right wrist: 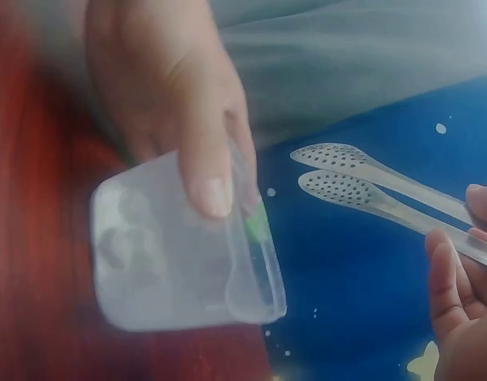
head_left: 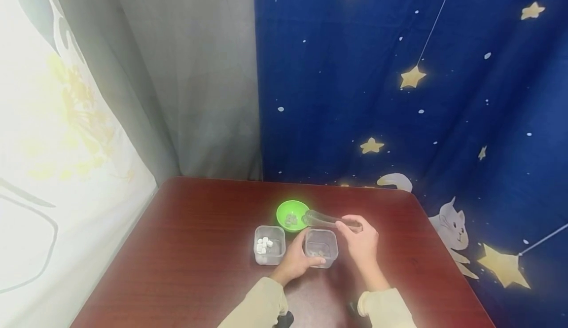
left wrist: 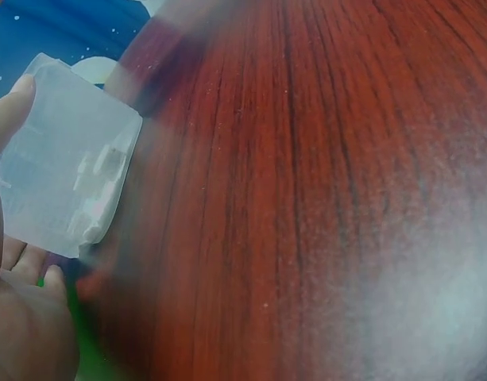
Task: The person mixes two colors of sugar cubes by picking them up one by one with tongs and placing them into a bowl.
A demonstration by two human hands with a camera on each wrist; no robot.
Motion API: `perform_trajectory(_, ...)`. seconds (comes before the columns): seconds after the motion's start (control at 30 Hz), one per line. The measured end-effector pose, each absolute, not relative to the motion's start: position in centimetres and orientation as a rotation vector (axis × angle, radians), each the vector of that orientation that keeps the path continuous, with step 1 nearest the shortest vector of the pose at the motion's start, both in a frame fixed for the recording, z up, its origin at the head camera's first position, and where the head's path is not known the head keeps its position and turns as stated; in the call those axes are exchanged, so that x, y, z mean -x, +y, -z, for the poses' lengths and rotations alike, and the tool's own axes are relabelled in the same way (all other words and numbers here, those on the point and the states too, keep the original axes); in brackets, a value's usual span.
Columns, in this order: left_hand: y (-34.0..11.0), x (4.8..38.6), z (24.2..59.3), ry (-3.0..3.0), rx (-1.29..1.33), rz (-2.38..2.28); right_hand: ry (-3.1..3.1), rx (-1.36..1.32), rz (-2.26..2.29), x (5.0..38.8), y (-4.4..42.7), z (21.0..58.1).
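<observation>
My left hand point(head_left: 296, 258) grips a clear plastic container point(head_left: 326, 237) from its left side, thumb across the near wall. Some small greyish pieces point(head_left: 317, 254) lie low in that container. In the right wrist view the container point(right wrist: 164, 270) looks tilted. My right hand point(head_left: 363, 243) holds tongs point(right wrist: 398, 186) with perforated oval tips; a narrow gap parts the tips, and I see nothing between them. From the head, the tongs' tips appear at the right rim of a green bowl point(head_left: 283, 207), which has several greyish cubes point(head_left: 291, 220) in it.
A second clear container point(head_left: 279, 250) with several white cubes point(head_left: 264, 244) stands left of my left hand. All this is on a reddish-brown wooden table point(head_left: 199, 249). Behind the table hang a grey curtain point(head_left: 199, 81) and a blue star-patterned curtain point(head_left: 328, 96).
</observation>
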State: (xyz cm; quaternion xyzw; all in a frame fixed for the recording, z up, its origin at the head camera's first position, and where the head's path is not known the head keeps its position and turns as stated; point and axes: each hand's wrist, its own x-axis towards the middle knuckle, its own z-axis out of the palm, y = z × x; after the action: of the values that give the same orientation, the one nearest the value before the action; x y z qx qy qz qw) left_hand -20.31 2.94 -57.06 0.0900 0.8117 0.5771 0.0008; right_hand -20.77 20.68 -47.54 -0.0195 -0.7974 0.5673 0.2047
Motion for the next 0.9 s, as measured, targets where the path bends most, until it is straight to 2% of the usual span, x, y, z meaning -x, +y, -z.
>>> perform_trajectory(0.53, 2.9, 20.4, 56.9, 2.541, -0.291, -1.794, -2.310, 0.052, -1.561, 20.0, 23.2, 48.4)
perform_trajectory(0.9, 2.7, 20.2, 56.7, 2.460, -0.368, -1.875, -2.419, -0.062, -1.456, 19.9, 24.4, 49.1)
